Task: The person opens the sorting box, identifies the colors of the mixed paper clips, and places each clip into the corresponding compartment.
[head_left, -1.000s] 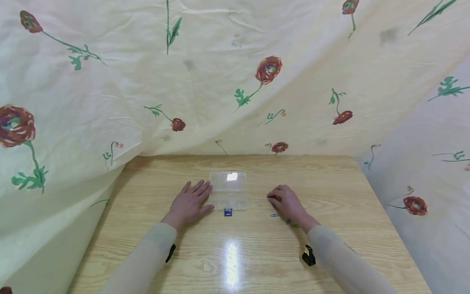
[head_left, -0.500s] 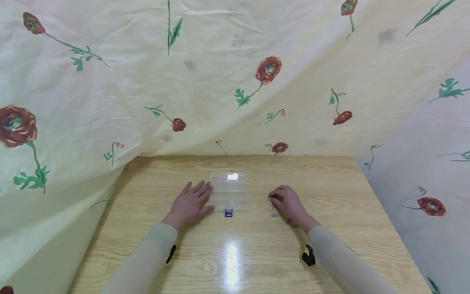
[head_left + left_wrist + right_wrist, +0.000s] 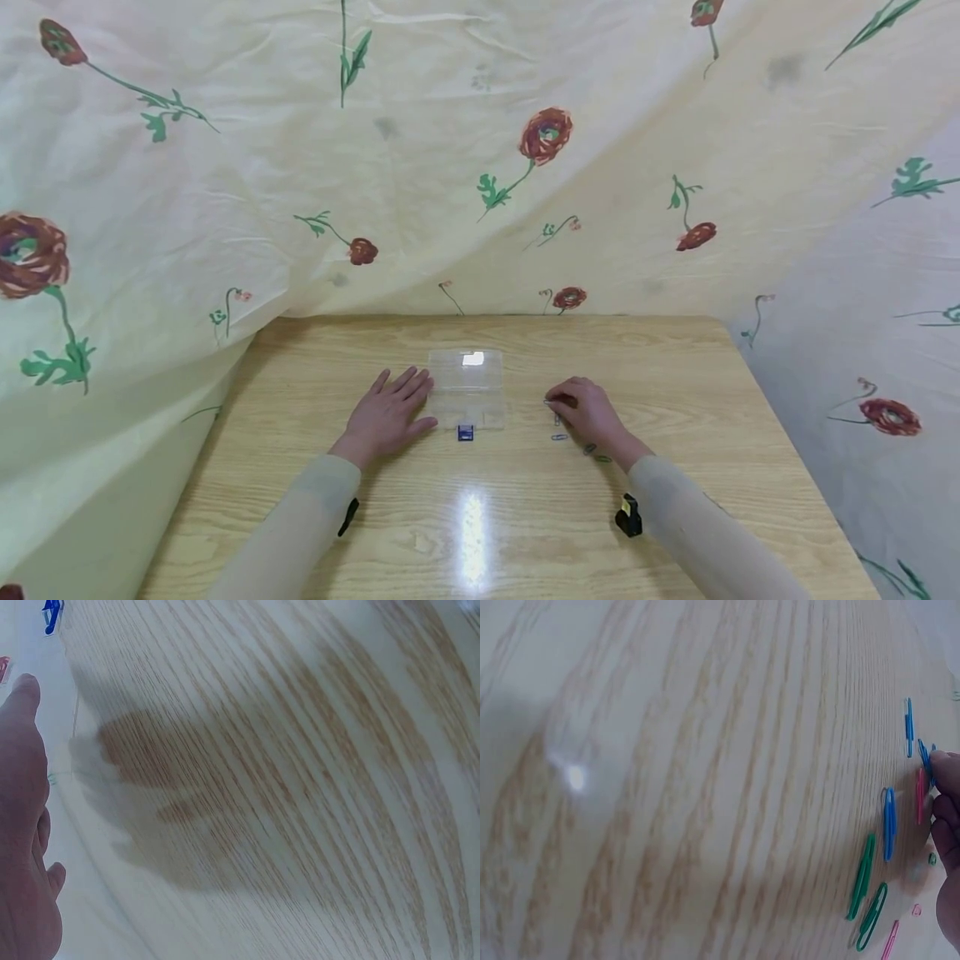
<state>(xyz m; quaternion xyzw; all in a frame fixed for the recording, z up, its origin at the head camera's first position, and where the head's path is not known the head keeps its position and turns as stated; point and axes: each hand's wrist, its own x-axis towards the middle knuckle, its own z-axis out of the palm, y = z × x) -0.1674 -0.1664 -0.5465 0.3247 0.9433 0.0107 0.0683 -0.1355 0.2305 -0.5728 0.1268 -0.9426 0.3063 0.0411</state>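
Observation:
A clear plastic box [image 3: 448, 412] with a blue latch [image 3: 466, 432] lies with its lid raised back on the wooden table. My left hand [image 3: 386, 417] rests with spread fingers along the box's left side, fingertips right at its edge. To the right of the box, my right hand [image 3: 591, 417] pinches a blue paper clip [image 3: 925, 759] between thumb and fingers, low over the table. Around that hand lie another blue clip [image 3: 909, 727], a pink clip [image 3: 919, 795], a blue clip [image 3: 889, 825] and green clips [image 3: 861, 877]. The left wrist view catches only part of my left hand [image 3: 22, 825].
The wooden table [image 3: 360, 342] ends at the back against a hanging flowered cloth [image 3: 420, 167], which also borders both sides. Black wrist mounts [image 3: 628, 515] sit at my sleeves. Another pink clip [image 3: 890, 941] lies near the right wrist.

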